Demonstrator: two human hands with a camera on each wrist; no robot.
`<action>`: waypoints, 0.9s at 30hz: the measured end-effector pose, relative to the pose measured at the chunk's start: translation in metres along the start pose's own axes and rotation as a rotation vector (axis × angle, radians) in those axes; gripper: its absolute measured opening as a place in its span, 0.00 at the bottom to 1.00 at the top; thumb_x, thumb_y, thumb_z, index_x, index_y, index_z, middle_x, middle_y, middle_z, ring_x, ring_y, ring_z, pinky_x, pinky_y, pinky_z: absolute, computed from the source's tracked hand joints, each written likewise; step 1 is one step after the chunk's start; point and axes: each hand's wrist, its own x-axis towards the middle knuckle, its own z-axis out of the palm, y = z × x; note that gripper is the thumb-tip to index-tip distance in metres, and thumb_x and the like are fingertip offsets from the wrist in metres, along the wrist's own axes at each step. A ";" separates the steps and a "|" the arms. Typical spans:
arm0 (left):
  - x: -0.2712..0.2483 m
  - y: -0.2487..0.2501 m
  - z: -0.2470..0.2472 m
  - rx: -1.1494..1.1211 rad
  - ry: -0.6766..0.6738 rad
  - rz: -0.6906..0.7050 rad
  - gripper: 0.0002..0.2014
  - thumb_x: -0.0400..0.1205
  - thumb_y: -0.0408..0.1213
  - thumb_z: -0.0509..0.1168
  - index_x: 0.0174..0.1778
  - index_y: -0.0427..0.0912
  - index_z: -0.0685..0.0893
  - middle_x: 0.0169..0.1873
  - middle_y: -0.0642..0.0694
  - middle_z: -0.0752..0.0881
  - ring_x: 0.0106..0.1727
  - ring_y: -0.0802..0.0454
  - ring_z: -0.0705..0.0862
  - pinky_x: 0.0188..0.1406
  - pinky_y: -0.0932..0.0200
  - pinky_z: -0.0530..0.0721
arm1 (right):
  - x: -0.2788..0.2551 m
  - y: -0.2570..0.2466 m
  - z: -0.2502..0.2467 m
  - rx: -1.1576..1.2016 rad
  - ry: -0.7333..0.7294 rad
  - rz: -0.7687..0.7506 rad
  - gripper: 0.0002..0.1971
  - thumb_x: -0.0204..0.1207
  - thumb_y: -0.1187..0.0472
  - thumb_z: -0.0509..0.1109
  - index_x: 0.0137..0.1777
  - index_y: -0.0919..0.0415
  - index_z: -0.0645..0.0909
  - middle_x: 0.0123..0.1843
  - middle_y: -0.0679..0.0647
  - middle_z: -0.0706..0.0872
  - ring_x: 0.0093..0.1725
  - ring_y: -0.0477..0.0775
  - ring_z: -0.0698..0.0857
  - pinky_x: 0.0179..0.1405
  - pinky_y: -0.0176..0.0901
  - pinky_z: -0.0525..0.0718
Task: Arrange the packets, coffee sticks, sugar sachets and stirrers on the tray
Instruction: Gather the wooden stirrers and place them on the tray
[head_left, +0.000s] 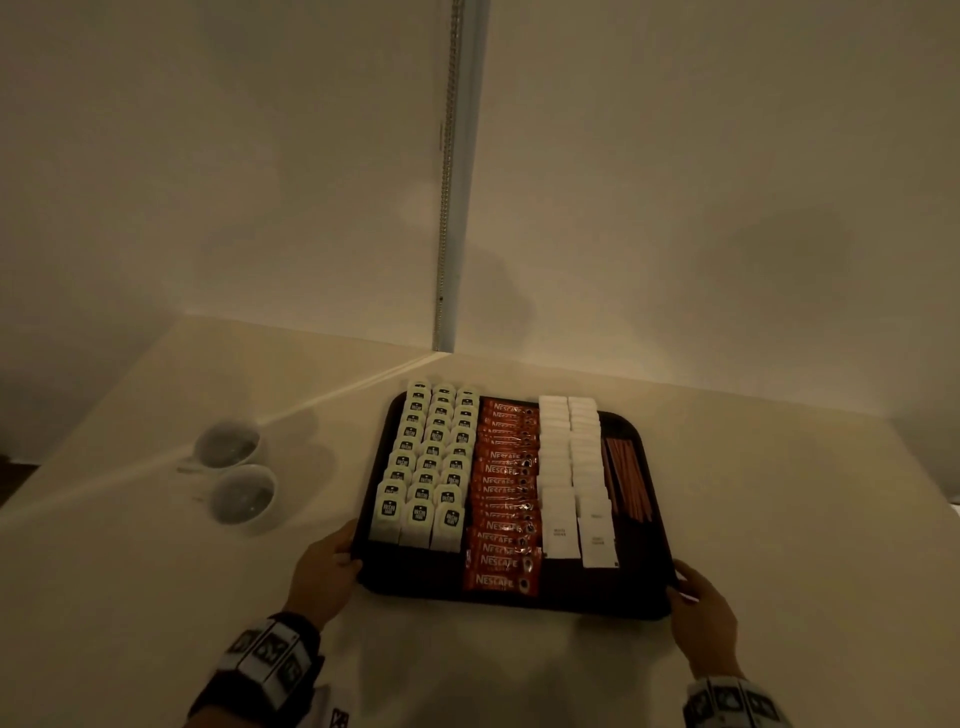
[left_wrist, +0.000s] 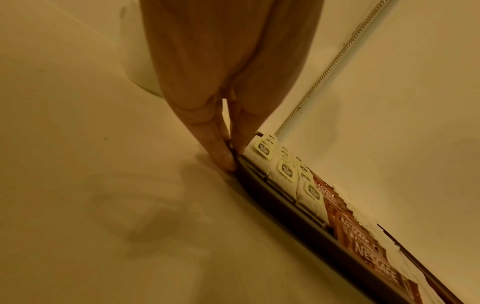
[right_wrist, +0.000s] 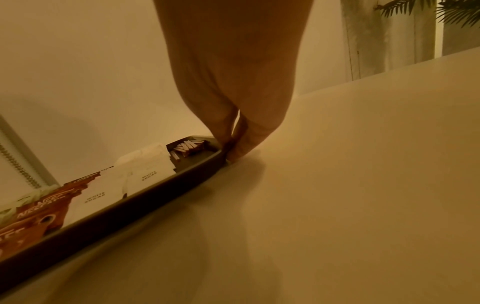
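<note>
Both hands' grip pinches tray (head_left: 519, 600); stirrers (head_left: 626, 478) point away.

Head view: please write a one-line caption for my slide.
Both hands, left and right, hold the near corners of a dark tray of neatly rowed packets, coffee sticks, sugar sachets and stirrers.

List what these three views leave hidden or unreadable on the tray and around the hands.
- Packets: label text too small and dim in the head view, blurred in the left wrist view.
- Stirrers: count unclear; they overlap.
- Left hand and right hand: fingertips hidden by the tray rim in the head view.
- Two cups: contents too dark to tell.
- Coffee sticks: cut off by the right wrist view's left edge.
</note>
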 end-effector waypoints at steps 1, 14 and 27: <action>-0.001 -0.001 0.000 -0.006 0.004 -0.001 0.26 0.74 0.13 0.61 0.68 0.35 0.80 0.59 0.37 0.86 0.61 0.39 0.82 0.55 0.57 0.74 | -0.004 0.001 0.000 0.004 0.000 0.002 0.19 0.80 0.70 0.63 0.70 0.60 0.77 0.61 0.63 0.85 0.59 0.64 0.83 0.61 0.48 0.77; -0.018 -0.032 -0.003 -0.116 -0.003 -0.043 0.28 0.74 0.15 0.61 0.69 0.40 0.80 0.54 0.42 0.87 0.60 0.41 0.83 0.58 0.51 0.80 | -0.029 0.016 -0.002 0.040 0.003 -0.017 0.19 0.79 0.71 0.63 0.68 0.58 0.79 0.58 0.62 0.86 0.47 0.55 0.80 0.53 0.44 0.75; -0.024 -0.038 0.000 -0.131 -0.001 -0.026 0.31 0.74 0.14 0.60 0.68 0.46 0.80 0.48 0.44 0.87 0.54 0.43 0.84 0.48 0.56 0.81 | -0.033 0.020 -0.002 0.014 0.012 -0.015 0.19 0.80 0.70 0.63 0.69 0.57 0.79 0.60 0.61 0.86 0.55 0.61 0.84 0.56 0.47 0.77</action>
